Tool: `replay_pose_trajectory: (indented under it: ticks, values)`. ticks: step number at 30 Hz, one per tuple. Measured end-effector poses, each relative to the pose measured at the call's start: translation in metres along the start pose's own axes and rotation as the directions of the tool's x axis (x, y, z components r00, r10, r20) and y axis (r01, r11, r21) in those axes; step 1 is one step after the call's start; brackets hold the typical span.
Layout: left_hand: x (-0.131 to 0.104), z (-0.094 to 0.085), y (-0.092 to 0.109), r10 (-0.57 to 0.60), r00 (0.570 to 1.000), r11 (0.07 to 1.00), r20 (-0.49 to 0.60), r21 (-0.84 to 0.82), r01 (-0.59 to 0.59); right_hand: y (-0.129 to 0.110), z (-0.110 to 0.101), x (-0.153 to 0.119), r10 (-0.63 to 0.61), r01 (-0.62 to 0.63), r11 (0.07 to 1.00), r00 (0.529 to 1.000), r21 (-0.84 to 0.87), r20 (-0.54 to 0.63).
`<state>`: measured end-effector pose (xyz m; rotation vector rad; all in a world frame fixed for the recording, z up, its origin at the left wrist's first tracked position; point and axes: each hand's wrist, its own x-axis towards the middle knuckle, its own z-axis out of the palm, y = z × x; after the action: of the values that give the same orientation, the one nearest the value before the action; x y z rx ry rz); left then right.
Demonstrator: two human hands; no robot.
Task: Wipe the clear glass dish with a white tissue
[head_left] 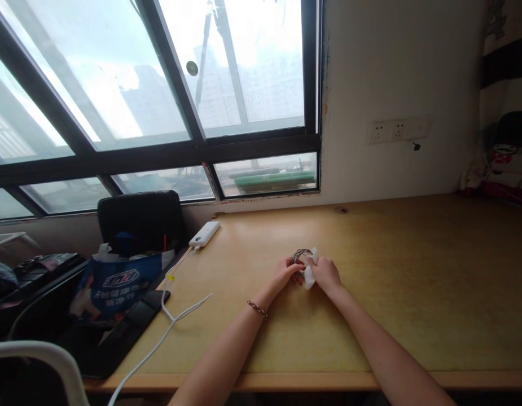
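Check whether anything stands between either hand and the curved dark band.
Yes: a white tissue-like sheet, held in the right hand, appears to separate it from the curved dark band's right side. Nothing visible stands between the left hand and the band.

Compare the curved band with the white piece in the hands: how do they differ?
The curved band is dark and arched; the white piece is pale and crumpled. The left hand holds the curved band, while the right hand holds the white piece. Both are between the hands.
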<state>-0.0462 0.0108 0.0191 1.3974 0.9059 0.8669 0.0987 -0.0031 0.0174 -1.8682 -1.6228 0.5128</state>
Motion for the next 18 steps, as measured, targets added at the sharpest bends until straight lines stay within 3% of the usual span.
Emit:
replay_pose_trajectory:
  ticks: [2,4,11,14,18]
  values:
    - [-0.001,-0.001,0.000,-0.027,0.999,1.000,0.017,-0.014,0.027,-0.003,-0.004,-0.003,-0.142,0.126,0.970,0.988,-0.206,-0.061]
    - [-0.002,-0.003,0.000,-0.027,0.999,1.000,0.026,-0.012,0.028,-0.006,-0.008,-0.005,-0.246,0.223,0.931,0.968,-0.289,-0.044]
    - [-0.002,-0.007,-0.002,0.009,0.999,1.000,0.050,0.026,-0.010,-0.010,-0.015,-0.012,-0.458,0.419,0.851,0.888,-0.317,-0.054]
    - [-0.003,-0.007,-0.003,0.074,0.997,0.997,0.009,0.008,-0.074,-0.009,-0.012,-0.012,-0.437,0.402,0.884,0.892,-0.237,-0.115]
    - [-0.006,-0.003,0.001,0.133,0.990,0.991,-0.045,0.004,-0.133,-0.004,-0.003,-0.003,-0.225,0.231,0.973,0.964,0.025,-0.144]
